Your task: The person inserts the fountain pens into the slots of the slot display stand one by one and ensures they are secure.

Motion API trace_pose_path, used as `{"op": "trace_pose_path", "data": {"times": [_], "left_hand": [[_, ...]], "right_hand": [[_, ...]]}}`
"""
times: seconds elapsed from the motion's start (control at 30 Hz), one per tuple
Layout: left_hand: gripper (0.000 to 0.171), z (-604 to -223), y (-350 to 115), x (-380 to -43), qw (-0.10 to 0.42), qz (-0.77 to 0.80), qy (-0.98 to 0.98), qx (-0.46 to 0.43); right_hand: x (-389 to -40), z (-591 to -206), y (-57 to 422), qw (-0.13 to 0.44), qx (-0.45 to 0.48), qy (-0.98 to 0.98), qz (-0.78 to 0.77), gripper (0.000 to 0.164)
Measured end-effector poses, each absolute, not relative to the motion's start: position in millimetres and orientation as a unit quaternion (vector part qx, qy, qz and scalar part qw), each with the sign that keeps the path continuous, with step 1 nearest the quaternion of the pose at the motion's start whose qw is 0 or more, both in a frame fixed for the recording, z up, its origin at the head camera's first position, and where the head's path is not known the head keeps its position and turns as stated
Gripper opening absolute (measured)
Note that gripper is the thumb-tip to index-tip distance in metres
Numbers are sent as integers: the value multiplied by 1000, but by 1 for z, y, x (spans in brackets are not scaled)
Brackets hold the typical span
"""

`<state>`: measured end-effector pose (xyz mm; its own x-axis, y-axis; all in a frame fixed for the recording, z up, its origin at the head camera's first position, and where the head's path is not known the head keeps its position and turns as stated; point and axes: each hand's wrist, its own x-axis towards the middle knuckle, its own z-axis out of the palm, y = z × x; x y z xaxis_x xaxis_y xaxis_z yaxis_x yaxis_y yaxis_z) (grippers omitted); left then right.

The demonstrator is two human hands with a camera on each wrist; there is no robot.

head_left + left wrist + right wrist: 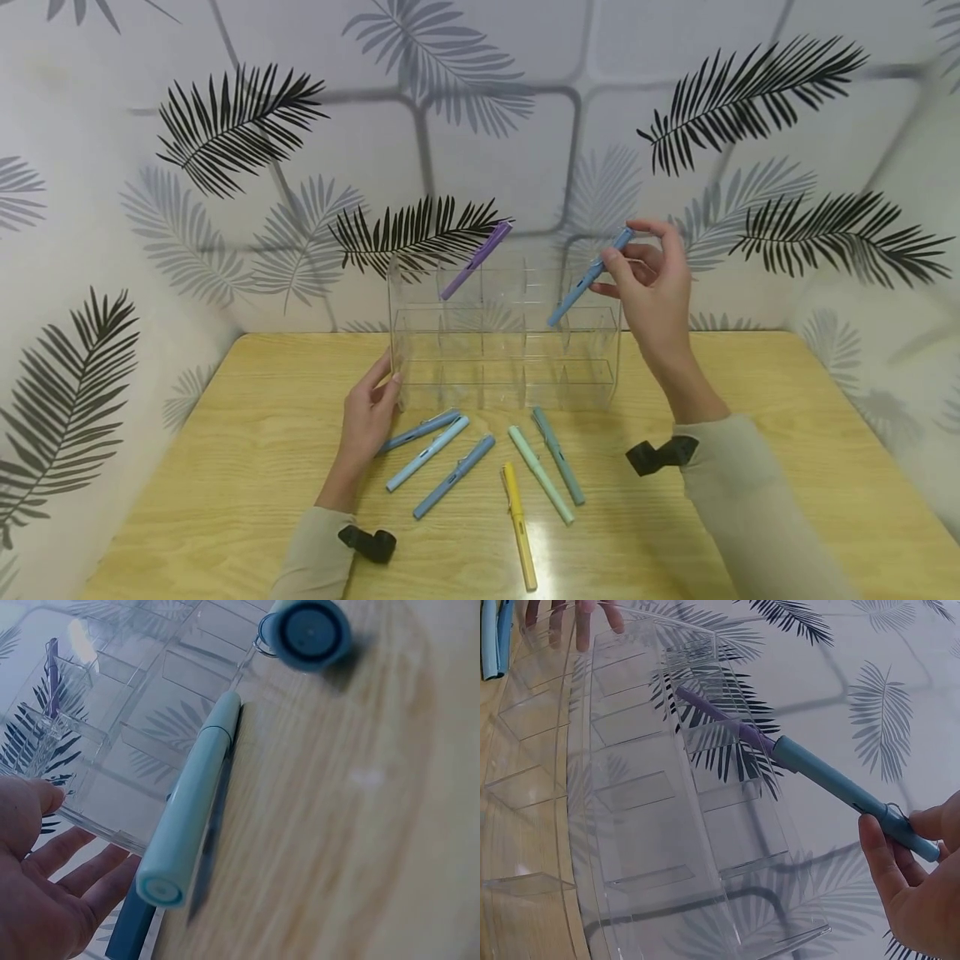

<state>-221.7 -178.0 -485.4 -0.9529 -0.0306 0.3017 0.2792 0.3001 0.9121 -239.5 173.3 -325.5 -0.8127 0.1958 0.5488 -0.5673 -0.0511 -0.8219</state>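
- Head view: I see the right hand [654, 283] pinching a blue pen [588, 278], tilted, overlapping the upper right of the clear rack [502, 333]. A purple pen [476, 261] leans at the rack's upper left. The left hand [365, 417] grips the rack's left side. Six pens [453, 477] lie on the table [225, 467]: three blue, two green, one yellow.
- Left wrist view: I see thumb and fingers at the rack's edge, a pale pen [187, 802] nearby.
- Right wrist view: fingertips hold the blue pen near its clip; whether it touches the rack, I cannot tell.
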Motion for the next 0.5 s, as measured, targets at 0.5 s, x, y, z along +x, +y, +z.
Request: {"op": "trace_pose_path", "data": {"times": [0.5], "left_hand": [[46, -482, -180, -223, 120, -588, -798, -64]], "right_hand": [[-270, -307, 153, 321, 116, -574, 744, 35]]}}
